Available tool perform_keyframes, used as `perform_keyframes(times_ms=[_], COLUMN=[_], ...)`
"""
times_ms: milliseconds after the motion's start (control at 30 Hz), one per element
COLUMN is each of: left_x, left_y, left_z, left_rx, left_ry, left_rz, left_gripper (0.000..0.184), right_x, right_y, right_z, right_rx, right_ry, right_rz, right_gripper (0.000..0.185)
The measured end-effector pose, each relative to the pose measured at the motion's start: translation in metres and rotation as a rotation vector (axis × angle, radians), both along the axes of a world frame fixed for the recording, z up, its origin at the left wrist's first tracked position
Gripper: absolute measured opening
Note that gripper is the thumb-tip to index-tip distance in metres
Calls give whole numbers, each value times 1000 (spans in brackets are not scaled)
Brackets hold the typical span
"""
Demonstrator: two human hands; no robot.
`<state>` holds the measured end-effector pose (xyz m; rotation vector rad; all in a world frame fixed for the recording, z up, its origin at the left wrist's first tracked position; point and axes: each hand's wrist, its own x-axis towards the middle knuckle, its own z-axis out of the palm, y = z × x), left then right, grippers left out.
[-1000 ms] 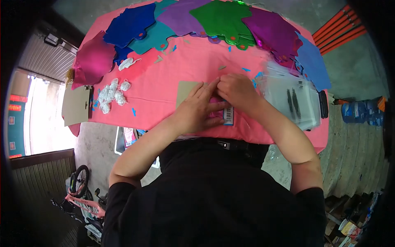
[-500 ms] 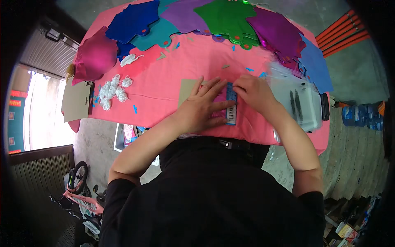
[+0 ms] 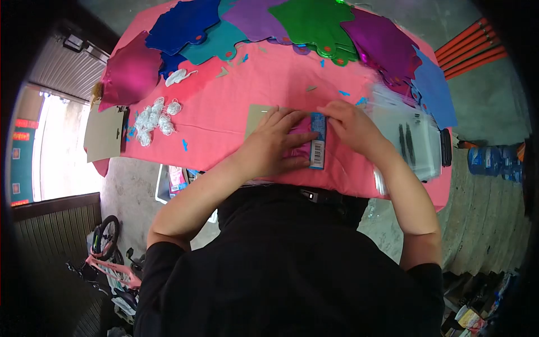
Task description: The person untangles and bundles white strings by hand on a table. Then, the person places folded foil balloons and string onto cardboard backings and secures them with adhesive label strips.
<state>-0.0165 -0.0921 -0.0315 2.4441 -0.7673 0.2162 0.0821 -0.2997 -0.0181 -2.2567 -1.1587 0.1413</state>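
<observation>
My left hand (image 3: 281, 140) lies with its fingers spread over a pink and blue printed package (image 3: 318, 147) with a barcode, near the front edge of the table. Part of a tan card (image 3: 255, 118) shows beneath and left of that hand. Just right of the package's upper corner is my right hand (image 3: 351, 126), its thumb and fingers pinched together; whatever is between them is too small to name. Clear plastic bags (image 3: 415, 140) with dark marks lie to the right of my right forearm.
Bundles of white string (image 3: 154, 121) lie on the pink cloth (image 3: 213, 129) at the left, near a tan card (image 3: 105, 135). Coloured shiny foil shapes (image 3: 311, 25) line the far edge. Small blue scraps (image 3: 344, 93) are scattered about. Water bottles (image 3: 491, 160) stand beyond the right side.
My right hand has moved right, away from my left hand and the package's top, uncovering the package's blue strip. My left hand has stayed spread on the package.
</observation>
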Motion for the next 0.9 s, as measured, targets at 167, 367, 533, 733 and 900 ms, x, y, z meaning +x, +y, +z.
perform_keyframes(times_ms=[167, 367, 533, 733, 900], left_x=[2, 13, 31, 82, 116], left_y=[-6, -15, 9, -28, -108], left_z=[-5, -12, 3, 20, 4], left_rx=[-48, -85, -366, -426, -502], left_ry=[-52, -109, 275, 368, 94], left_rz=[21, -9, -164, 70, 16], left_gripper=[49, 44, 26, 20, 26], right_x=[-20, -35, -39, -39, -44], right_y=[-6, 16, 17, 22, 25], right_z=[11, -13, -27, -19, 0], right_rx=[-97, -102, -139, -246, -337], right_ry=[-61, -63, -155, -190, 51], right_rz=[-1, 59, 23, 17, -19], right_gripper=[59, 93, 99, 97, 99])
